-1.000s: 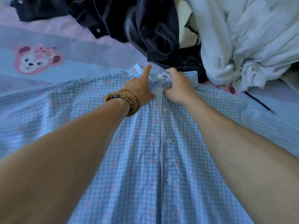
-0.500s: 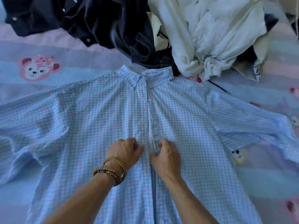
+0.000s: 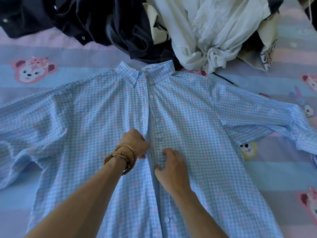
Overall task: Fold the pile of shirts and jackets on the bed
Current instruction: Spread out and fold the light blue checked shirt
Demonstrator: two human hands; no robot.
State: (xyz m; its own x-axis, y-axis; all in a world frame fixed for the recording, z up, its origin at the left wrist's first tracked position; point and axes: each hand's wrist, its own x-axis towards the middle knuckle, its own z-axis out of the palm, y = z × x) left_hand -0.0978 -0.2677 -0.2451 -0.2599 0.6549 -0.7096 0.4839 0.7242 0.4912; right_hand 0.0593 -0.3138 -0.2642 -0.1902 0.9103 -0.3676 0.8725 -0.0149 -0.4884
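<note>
The head view is filled by a light blue and white gingham button-up shirt with small pink marks (image 3: 188, 117), which is laid front-up and flat on the bed (image 3: 51, 48), its collar (image 3: 145, 73) pointing away and both sleeves spread out to the sides. The bed is covered by a pastel striped sheet printed with pink cartoon bears. The left hand (image 3: 135, 143), whose wrist is wrapped in wooden bead bracelets (image 3: 121, 157), is curled at the left edge of the open button placket, and that edge appears to be pinched between its fingers, though the fingertips are hidden by the knuckles. The right hand (image 3: 171, 169) is set on the right front panel just beside the placket, its fingers bent and the cloth gathered under their tips near a white button (image 3: 160, 148). Beyond the collar, a heap of unfolded clothes is seen: dark navy or black jackets with metal snaps (image 3: 103, 23) on the left, and a crumpled off-white shirt (image 3: 214, 31) on the right, the dark pile touching the collar.
</note>
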